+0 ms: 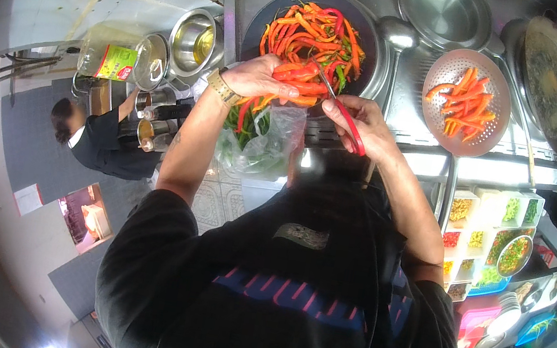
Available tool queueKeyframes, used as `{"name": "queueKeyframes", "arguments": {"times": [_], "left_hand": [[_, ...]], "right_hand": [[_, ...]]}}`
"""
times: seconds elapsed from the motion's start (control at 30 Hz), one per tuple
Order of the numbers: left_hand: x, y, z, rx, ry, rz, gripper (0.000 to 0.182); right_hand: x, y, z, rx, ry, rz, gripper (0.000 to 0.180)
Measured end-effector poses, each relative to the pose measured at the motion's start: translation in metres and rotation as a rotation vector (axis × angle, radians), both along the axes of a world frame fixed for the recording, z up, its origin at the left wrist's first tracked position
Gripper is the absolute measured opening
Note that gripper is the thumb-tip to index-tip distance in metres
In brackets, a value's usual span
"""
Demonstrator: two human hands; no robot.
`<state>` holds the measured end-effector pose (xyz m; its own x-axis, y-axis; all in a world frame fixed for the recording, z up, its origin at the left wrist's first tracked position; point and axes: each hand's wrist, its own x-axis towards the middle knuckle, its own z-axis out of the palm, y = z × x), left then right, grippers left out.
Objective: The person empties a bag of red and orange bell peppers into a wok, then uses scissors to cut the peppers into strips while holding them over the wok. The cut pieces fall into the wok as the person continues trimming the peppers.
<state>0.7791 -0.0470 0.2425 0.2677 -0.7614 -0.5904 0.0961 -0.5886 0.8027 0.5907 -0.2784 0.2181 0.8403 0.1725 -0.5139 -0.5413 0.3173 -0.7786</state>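
Observation:
My left hand (pixel 261 77) holds a bunch of red and orange chili peppers (pixel 302 74) over the near side of a dark two-handled wok (pixel 258 28). More long peppers (pixel 307 28), mostly red and orange with some green, are heaped inside that wok. In my right hand (pixel 360 121) is a pair of red-handled scissors (pixel 347 119), its blades at the held peppers. Below my left hand hangs a clear plastic bag (pixel 272 145) with green peppers (pixel 248 123) in it.
Right of the wok lie a ladle (pixel 399 32) and a perforated strainer (pixel 432 116) bearing orange peppers (pixel 467 103). A steel basin (pixel 446 9) stands behind. Containers of chopped ingredients (pixel 476 238) line the right. At left are a metal bowl (pixel 182 41), a large jar (pixel 93 52) and another person (pixel 108 141).

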Motion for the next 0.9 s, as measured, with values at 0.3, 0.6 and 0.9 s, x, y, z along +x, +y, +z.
{"name": "queueKeyframes", "arguments": {"times": [0.3,0.6,0.9], "left_hand": [[-0.005,0.004,-0.039,-0.068,-0.217,0.190,0.029],[-0.026,-0.011,-0.030,0.067,-0.646,0.129,0.032],[-0.023,-0.013,-0.040,0.212,-0.767,0.129,0.033]], "right_hand": [[-0.008,0.010,-0.015,-0.284,-0.061,-0.109,0.048],[0.007,0.023,-0.006,-0.386,-0.140,-0.007,0.053],[0.005,0.026,-0.017,-0.386,-0.205,-0.165,0.043]]}}
